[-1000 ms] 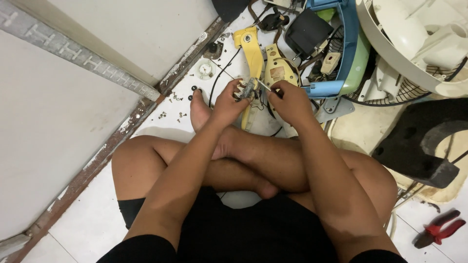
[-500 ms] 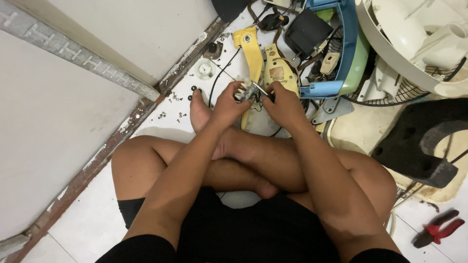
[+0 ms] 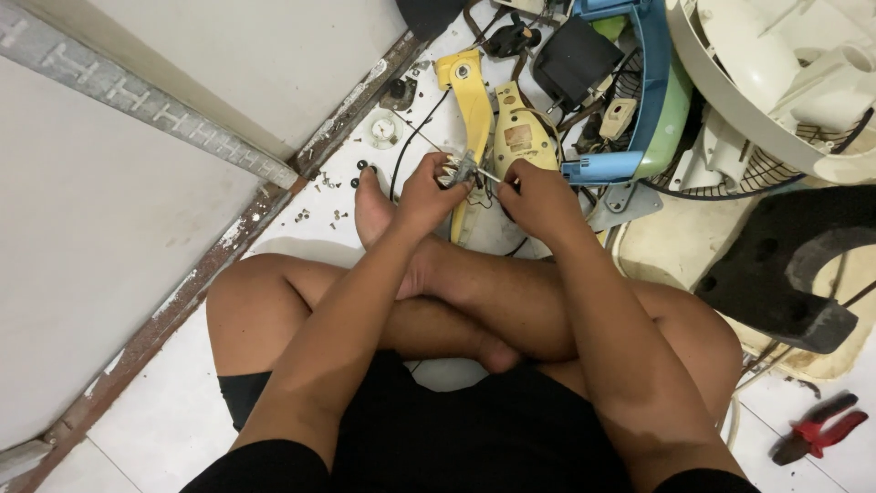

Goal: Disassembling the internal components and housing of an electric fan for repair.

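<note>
Soft, even light fills the frame, bright without harsh glare. The white floor tiles [image 3: 155, 402] at the lower left carry only faint, diffuse shadows beside the legs. Focus is fairly sharp at the centre; fine detail softens toward the upper right, and straight lines bow slightly at the edges.

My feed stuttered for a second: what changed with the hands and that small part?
The left hand keeps its grip on the small metal part. The right hand shifted slightly left, keeping the thin tool at the part. Legs, yellow covers and red pliers stayed put.
</note>
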